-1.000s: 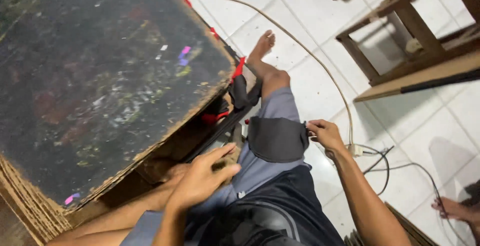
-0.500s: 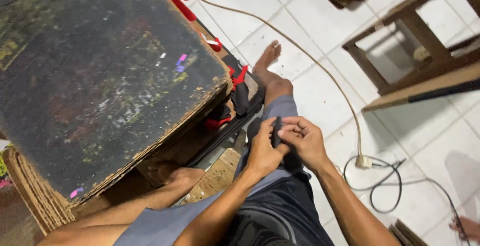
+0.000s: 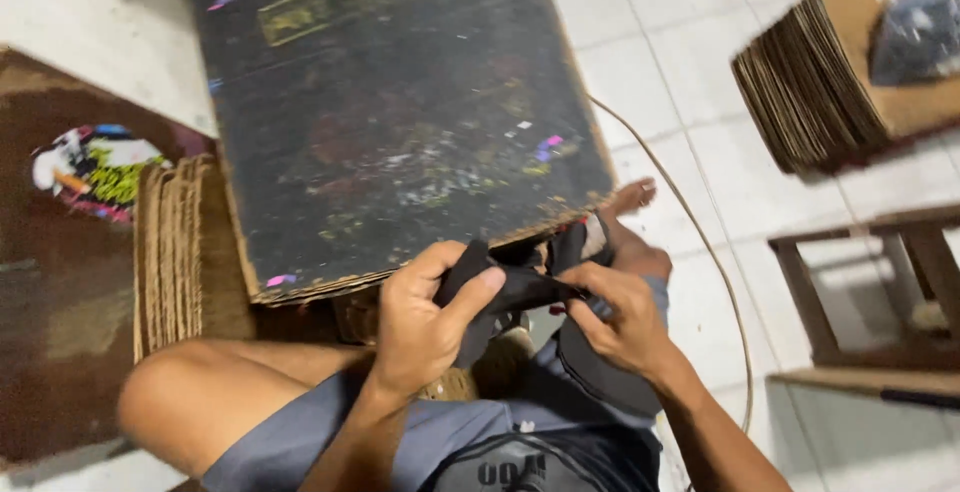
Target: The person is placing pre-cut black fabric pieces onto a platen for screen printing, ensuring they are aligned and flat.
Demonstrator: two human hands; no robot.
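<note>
1. We hold a piece of dark cloth (image 3: 500, 287) between both hands, above our lap and just in front of the near edge of the dark board (image 3: 400, 122).
2. Our left hand (image 3: 425, 327) has its grip closed on the cloth's left part: the thumb lies pressed on top and the fingers curl under it.
3. Our right hand (image 3: 620, 322) pinches the cloth's right end, fingers tight together, with more dark fabric hanging below that hand over our grey shorts (image 3: 440, 437).
4. The cloth is pulled into a narrow, folded band between the two hands, which are near each other.
5. The dark board, stained with paint flecks, rests on stacked cardboard (image 3: 175, 247) to our left.
6. Our bare foot (image 3: 630, 197) shows on the white tiled floor (image 3: 680, 32) just beyond the board's corner.
7. A thin cord (image 3: 715, 272) runs along the floor beside our right leg.
8. Another pile of cardboard sheets (image 3: 830, 82) sits at upper right, and a wooden stool (image 3: 880, 292) stands below it.
</note>
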